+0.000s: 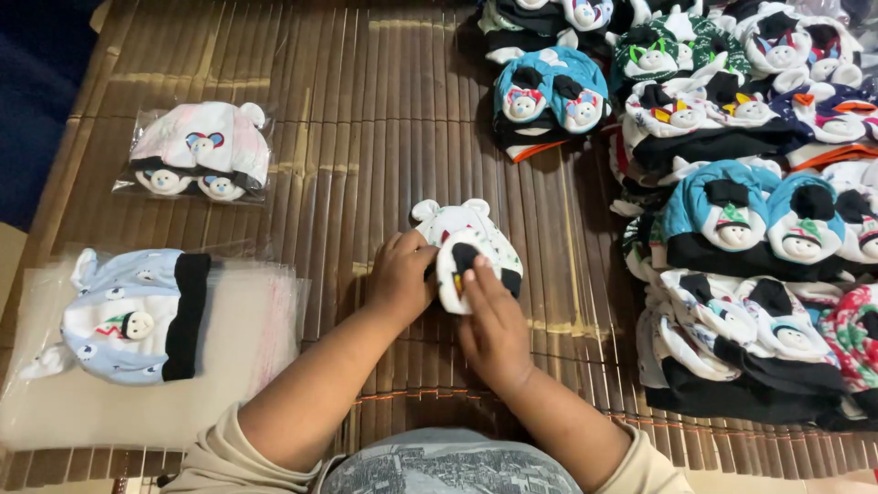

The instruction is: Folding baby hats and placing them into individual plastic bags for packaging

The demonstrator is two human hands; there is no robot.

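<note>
Top right of the frame, the piles of baby caps and bootie sets run off the edge, so their full count is hard to make out; many are half buried under one another. Bottom edge, the person's forearms and beige sleeves are cut off, and a grey printed shirt fills the lower middle.

Centre frame now: a small white printed cap with two round ears lies on the brown slatted bamboo surface. The left hand is cupped over the cap's left side, fingers curled, pressing on it; its fingertips are hidden beneath the knuckles. The right hand has its fingers stretched forward and close together, lying on a white bootie with a black cuff that sits on top of the cap. Whether it pinches the bootie or only presses it flat, I cannot tell; the thumb is out of sight.

Lower left, a light blue cap with a black band and a doll face rests on a stack of clear plastic bags. Upper left, one bagged set in white and pink lies sealed, well apart from the hands.
</note>
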